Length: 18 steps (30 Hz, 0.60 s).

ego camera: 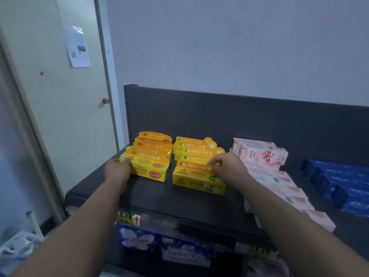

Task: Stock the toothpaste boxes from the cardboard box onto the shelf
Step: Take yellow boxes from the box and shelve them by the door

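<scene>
Two rows of yellow toothpaste boxes stand on the dark top shelf (179,198). The left row carries strawberry prints, and my left hand (117,170) grips the left end of its front box (149,170). The right row has green apple prints; my right hand (227,166) pinches the top right corner of its front box (195,176). The cardboard box is out of view.
Pink toothpaste boxes (279,176) lie in rows right of the yellow ones, and blue boxes (343,182) lie at the far right. Blue packages (137,238) fill the shelf below. A door (65,108) and a pale wall stand to the left.
</scene>
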### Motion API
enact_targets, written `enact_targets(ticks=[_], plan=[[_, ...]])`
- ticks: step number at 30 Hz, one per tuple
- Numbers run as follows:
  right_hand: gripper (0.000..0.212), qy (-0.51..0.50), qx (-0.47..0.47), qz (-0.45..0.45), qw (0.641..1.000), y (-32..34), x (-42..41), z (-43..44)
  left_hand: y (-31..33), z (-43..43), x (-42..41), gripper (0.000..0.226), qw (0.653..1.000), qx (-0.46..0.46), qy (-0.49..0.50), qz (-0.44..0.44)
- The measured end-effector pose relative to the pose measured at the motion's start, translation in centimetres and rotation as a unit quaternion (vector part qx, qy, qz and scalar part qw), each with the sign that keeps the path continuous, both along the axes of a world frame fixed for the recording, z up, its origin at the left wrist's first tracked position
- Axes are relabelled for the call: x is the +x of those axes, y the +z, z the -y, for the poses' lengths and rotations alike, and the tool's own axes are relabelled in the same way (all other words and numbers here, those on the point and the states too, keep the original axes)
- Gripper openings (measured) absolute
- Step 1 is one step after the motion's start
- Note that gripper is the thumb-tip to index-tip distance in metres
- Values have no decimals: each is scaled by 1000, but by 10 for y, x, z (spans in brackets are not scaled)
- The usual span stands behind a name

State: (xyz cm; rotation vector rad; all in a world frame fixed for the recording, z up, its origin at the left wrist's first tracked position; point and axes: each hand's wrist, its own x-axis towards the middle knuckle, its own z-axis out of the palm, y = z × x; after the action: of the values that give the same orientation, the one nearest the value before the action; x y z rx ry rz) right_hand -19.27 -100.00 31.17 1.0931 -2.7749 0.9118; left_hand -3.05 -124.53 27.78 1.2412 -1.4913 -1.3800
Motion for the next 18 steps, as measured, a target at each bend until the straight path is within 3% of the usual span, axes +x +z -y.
enact_targets(ticks=[9, 18], plan=[[8, -36, -13, -46, 998, -8, -1, 11, -1, -1, 0, 46, 996, -74, 0, 56], [31, -12, -33, -104, 994, -6, 9, -4, 10, -18, -4, 54, 978, -185, -14, 99]])
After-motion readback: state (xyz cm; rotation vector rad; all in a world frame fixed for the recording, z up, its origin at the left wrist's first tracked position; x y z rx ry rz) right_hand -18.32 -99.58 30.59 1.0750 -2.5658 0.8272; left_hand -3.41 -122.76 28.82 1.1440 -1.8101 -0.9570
